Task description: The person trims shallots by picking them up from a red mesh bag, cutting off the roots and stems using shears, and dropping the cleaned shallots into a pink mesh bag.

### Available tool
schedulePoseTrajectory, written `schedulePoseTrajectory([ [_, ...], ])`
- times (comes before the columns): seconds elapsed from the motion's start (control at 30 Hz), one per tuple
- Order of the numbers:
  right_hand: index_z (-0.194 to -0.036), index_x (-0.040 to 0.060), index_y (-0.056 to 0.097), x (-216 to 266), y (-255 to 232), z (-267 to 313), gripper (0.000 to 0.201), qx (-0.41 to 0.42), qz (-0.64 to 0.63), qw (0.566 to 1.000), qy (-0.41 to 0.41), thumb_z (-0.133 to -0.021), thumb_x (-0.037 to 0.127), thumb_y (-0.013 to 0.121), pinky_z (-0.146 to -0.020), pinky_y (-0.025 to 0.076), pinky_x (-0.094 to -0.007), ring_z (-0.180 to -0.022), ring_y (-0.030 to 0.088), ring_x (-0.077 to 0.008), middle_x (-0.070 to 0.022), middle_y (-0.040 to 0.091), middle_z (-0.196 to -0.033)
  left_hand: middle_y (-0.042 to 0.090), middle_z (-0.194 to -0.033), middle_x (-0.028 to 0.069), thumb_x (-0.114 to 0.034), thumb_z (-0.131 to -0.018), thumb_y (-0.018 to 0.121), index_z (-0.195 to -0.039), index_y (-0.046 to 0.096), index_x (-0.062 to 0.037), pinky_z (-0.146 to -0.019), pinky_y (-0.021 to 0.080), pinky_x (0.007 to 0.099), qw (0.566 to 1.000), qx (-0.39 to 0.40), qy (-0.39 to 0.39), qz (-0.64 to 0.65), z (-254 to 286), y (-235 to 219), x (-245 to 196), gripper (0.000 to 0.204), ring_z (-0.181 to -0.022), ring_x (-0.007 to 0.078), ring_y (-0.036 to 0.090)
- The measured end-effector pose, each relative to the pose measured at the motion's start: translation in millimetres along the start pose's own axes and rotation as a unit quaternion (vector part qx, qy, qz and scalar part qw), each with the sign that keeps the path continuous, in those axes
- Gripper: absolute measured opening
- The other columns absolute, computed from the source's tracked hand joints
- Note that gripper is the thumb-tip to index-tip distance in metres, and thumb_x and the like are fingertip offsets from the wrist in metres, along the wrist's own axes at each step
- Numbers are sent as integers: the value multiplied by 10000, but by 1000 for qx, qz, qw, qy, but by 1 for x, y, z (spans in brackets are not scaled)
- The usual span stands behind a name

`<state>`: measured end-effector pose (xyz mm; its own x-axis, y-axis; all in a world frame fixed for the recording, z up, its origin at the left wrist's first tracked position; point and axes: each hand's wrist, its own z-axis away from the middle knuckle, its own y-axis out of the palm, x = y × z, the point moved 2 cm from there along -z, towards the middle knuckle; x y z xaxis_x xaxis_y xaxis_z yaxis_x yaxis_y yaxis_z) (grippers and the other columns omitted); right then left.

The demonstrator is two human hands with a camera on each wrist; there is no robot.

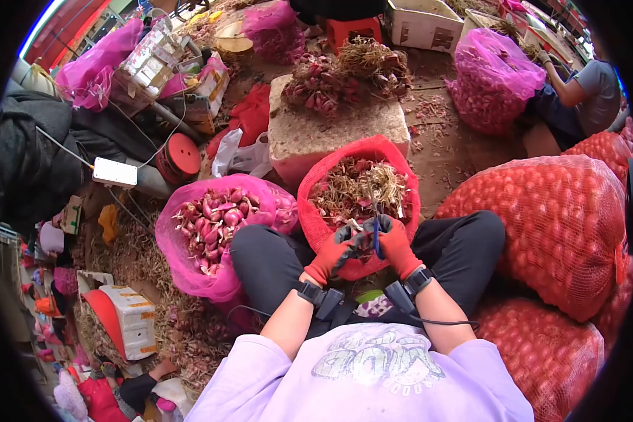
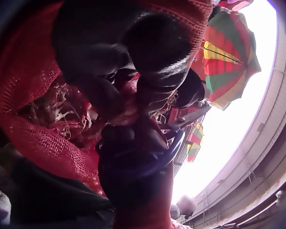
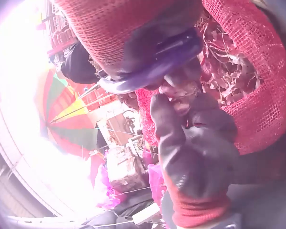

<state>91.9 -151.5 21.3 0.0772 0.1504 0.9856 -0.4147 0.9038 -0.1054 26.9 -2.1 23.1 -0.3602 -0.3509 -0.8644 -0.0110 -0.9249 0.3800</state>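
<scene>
Both hands wear red gloves with dark coated fingers, close together over an open red mesh bag (image 1: 413, 193) of dried tops and peelings. My left hand (image 1: 334, 253) pinches a reddish shallot (image 3: 181, 99), mostly covered by the fingers. Blue-handled scissors (image 1: 378, 239) are gripped in my right hand (image 1: 397, 243), blades pointing away from me. In the left wrist view a scissor blade (image 2: 193, 117) sticks out past the gloved fingers. Left of the hands, a pink mesh bag (image 1: 167, 235) holds trimmed shallots (image 1: 214, 218).
Bundled shallots (image 1: 323, 84) with dry tops lie on a pale block (image 1: 288, 130) ahead. Full red mesh sacks (image 1: 541, 218) crowd the right side. A power strip (image 1: 115, 171) and a red cable reel (image 1: 183, 153) are at left. Another person (image 1: 577, 95) sits at far right.
</scene>
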Motion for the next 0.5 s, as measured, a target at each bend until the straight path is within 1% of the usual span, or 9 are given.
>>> schedulePoseTrajectory([
  [0.03, -914, -4, 639, -1, -2, -2, 218, -2, 28, 1000, -5, -780, 162, 682, -687, 474, -276, -710, 595, -107, -71, 672, -792, 529, -832, -41, -296, -946, 508, -1066, 561, -95, -601, 411, 203, 1000, 0, -2, -12, 1, 1, -2, 240, -684, 45, 469],
  [0.13, -903, -6, 644, 18, -6, 1, 203, 23, 47, 999, 6, -792, 164, 660, -685, 472, -279, -709, 598, -111, -84, 675, -793, 533, -824, -33, -290, -950, 500, -1063, 560, -97, -623, 422, 201, 999, -9, -37, 7, -4, -11, 10, 232, -707, 48, 480],
  [0.17, -906, -7, 643, 14, -7, 2, 203, 15, 20, 999, 26, -793, 160, 657, -683, 472, -280, -709, 598, -112, -82, 676, -795, 533, -832, -29, -280, -950, 500, -1058, 555, -90, -637, 429, 202, 989, 1, -49, 143, -6, -8, 7, 226, -717, 52, 485],
  [0.2, -910, -8, 643, 7, -7, 3, 202, 8, -7, 999, 46, -793, 156, 655, -682, 471, -281, -709, 598, -112, -79, 676, -797, 534, -841, -25, -270, -950, 501, -1054, 551, -83, -651, 437, 204, 959, 11, -60, 276, -9, -5, 2, 220, -726, 55, 491],
  [0.23, -914, -9, 642, 3, -7, 5, 202, 2, -35, 997, 66, -793, 152, 653, -680, 471, -281, -709, 598, -112, -76, 676, -799, 534, -849, -21, -260, -950, 502, -1049, 547, -76, -665, 444, 205, 911, 20, -69, 405, -10, -3, -2, 214, -735, 59, 496],
  [0.3, -932, 14, 645, 7, 0, 8, 171, 16, -78, 996, 36, -812, 136, 635, -561, 438, -229, -616, 549, -62, -24, 640, -748, 520, -874, -28, -207, -943, 513, -1063, 535, -57, -696, 442, 186, 965, 5, -47, 259, -4, -2, -4, 194, -764, 45, 493],
  [0.33, -941, 26, 646, 8, 2, 9, 158, 22, -101, 994, 21, -821, 127, 627, -502, 421, -203, -569, 525, -37, 3, 622, -723, 513, -887, -32, -181, -939, 519, -1071, 529, -47, -712, 441, 177, 983, -1, -38, 182, -2, -2, -4, 188, -778, 39, 492],
  [0.43, -976, 28, 644, 1, 3, 12, 195, 45, -63, 996, 37, -820, 144, 633, -476, 409, -210, -541, 507, -45, -2, 621, -714, 510, -915, -38, -66, -900, 555, -1104, 508, -23, -702, 413, 147, 990, 34, -16, 133, -9, -6, 12, 214, -788, 16, 464],
  [0.5, -963, 30, 653, 7, -1, 14, 199, 55, -87, 988, 115, -811, 157, 643, -481, 419, -220, -549, 526, -57, -6, 621, -710, 518, -925, -39, -10, -867, 570, -1130, 501, -21, -687, 402, 141, 999, -27, 24, 14, -6, -5, 11, 272, -784, 9, 452],
])
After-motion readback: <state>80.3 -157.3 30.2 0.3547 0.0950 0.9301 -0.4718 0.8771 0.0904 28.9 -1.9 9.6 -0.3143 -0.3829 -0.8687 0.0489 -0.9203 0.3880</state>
